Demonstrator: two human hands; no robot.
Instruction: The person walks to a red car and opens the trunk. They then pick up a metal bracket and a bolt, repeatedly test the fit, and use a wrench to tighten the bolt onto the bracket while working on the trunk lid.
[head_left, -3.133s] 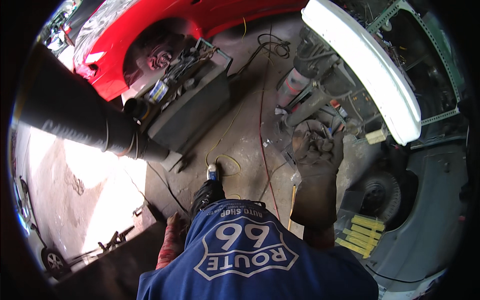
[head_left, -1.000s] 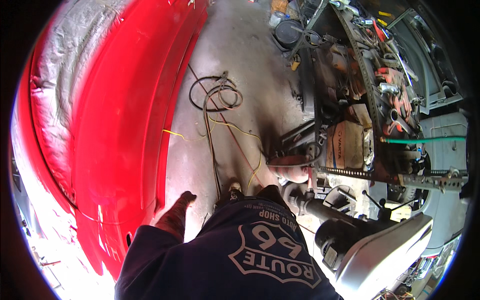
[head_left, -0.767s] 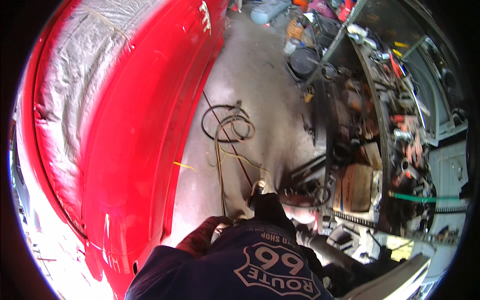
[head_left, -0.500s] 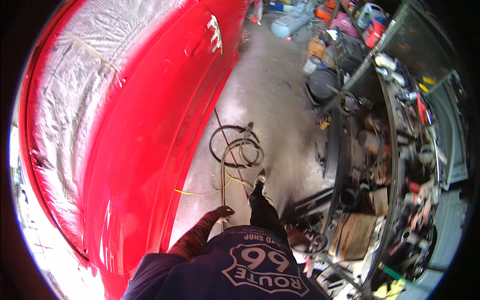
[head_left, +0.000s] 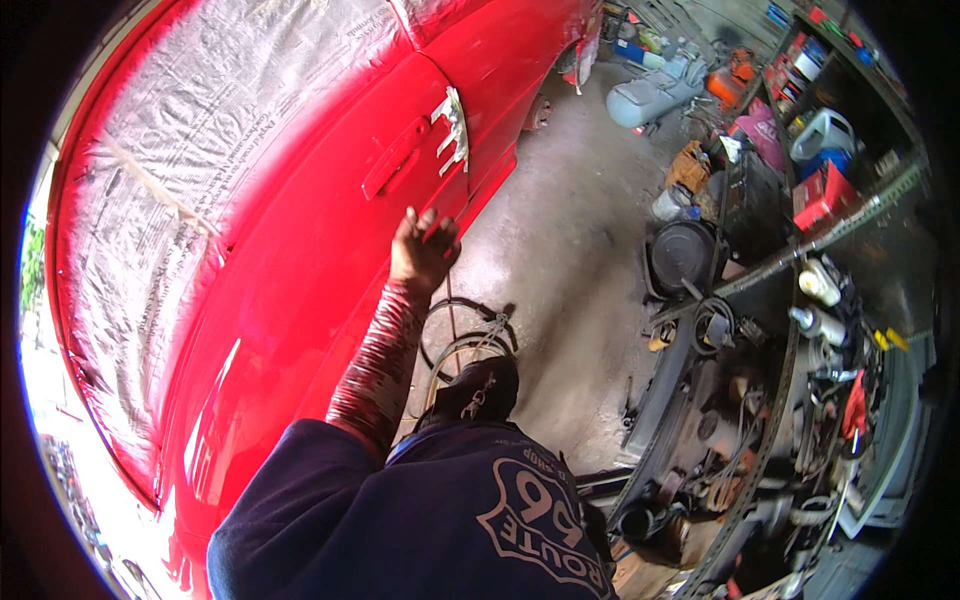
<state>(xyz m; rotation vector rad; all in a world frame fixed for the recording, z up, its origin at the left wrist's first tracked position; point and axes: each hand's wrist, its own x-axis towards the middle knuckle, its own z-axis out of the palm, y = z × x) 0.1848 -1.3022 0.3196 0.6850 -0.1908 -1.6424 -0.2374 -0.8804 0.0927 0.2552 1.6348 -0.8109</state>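
The left hand [head_left: 428,245] is held up in front of the side of the red car [head_left: 300,310], its grip half open, with the fingers loosely curled; nothing can be seen held in it. Whether the bodywork is touched by the fingertips cannot be told. The right hand is not shown, so its grip cannot be judged.

Near the left hand, the door handle [head_left: 393,160] is seen in the same red as the panel around it. Just beyond, ragged pale tape [head_left: 452,130] is left stuck along the door seam. Red colour is already carried across the visible side, while the plastic sheeting [head_left: 260,100] is left over the windows, reddened along its border; by that, the colouring seems well advanced and the covering not yet removed. Any finer measure of progress is not given.

Below the hand, a coiled hose [head_left: 450,345] is laid on the concrete floor [head_left: 570,270]. Farther right, a metal shelving rack [head_left: 815,236] is crowded with tools and containers, and a blue-grey tank [head_left: 650,97] is placed toward the back.
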